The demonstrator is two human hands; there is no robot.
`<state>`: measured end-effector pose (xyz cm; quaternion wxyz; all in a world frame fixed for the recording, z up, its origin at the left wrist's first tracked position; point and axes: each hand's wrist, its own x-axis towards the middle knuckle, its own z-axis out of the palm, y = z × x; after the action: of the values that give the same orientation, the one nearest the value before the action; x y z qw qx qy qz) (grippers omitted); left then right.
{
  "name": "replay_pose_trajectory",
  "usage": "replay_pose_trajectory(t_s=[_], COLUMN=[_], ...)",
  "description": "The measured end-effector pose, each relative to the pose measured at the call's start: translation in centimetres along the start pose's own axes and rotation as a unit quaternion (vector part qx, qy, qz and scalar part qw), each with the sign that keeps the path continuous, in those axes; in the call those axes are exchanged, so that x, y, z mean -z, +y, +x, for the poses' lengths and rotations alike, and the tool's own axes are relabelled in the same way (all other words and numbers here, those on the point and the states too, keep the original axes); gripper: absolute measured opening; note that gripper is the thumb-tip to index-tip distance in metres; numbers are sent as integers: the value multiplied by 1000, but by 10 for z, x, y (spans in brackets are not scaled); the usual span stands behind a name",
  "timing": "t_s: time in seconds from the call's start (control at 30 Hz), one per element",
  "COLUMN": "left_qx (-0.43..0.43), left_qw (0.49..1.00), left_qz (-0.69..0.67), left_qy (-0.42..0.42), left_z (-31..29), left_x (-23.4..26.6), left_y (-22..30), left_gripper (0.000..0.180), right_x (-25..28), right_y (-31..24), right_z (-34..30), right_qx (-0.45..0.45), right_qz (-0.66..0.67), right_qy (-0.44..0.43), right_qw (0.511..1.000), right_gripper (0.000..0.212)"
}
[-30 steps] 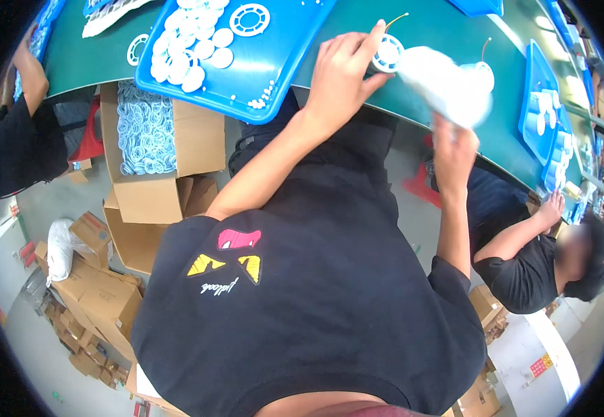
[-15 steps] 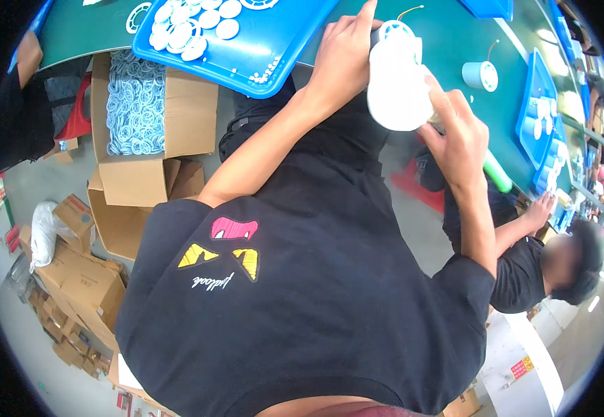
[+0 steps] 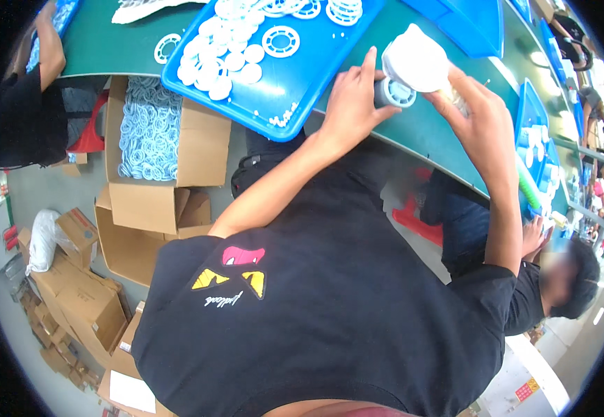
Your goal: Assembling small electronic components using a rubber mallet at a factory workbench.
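Note:
My left hand has its forefinger and thumb around a short round cup-shaped part, greyish white with a ring pattern on its end. My right hand grips a smooth white rounded piece from its right side; the piece overlaps the upper edge of the cup-shaped part, and I cannot tell whether they touch. My right fingertips are partly hidden behind it. To the left lies a blue tray holding several white discs, white slotted rings and tiny white bits.
The green table runs across the top. A loose ring lies left of the tray. Blue bins stand beyond my hands. Below the table sits a carton of pale blue rings. One co-worker is at right, another person's arm at left.
The white piece has tilted and risen relative to my left hand. The cup-shaped part now shows its patterned end below it, between my left fingers. The whole view has shifted.

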<state>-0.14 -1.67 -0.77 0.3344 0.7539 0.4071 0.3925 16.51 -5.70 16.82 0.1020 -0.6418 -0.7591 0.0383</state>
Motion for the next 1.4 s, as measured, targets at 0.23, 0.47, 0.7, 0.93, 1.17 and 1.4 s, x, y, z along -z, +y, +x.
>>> replay_pose_trajectory(t_s=[0.23, 0.47, 0.7, 0.93, 1.17, 1.4], left_qx=[-25, -29, -31, -48, -143, -153], left_qw=[1000, 999, 999, 991, 985, 983], left_qz=[-4, 12, 11, -117, -93, -95], left_qy=[9, 25, 9, 39, 28, -43], left_z=[3, 0, 4, -5, 11, 38], left_x=[-5, -5, 2, 7, -6, -12], left_y=[-5, -10, -3, 2, 26, 48], left_gripper=[119, 114, 103, 68, 67, 58], right_x=[0, -8, -39, -130, -93, -73], right_y=[16, 34, 37, 73, 2, 110], right_z=[34, 10, -6, -21, -35, -37], right_qx=[3, -82, -124, -101, -24, -118], right_qz=[-8, 102, 99, 13, 183, -46], right_qy=[-20, -24, 54, 198, 198, 354], right_qw=[1000, 991, 986, 975, 963, 927], right_gripper=[50, 47, 48, 59, 65, 63])
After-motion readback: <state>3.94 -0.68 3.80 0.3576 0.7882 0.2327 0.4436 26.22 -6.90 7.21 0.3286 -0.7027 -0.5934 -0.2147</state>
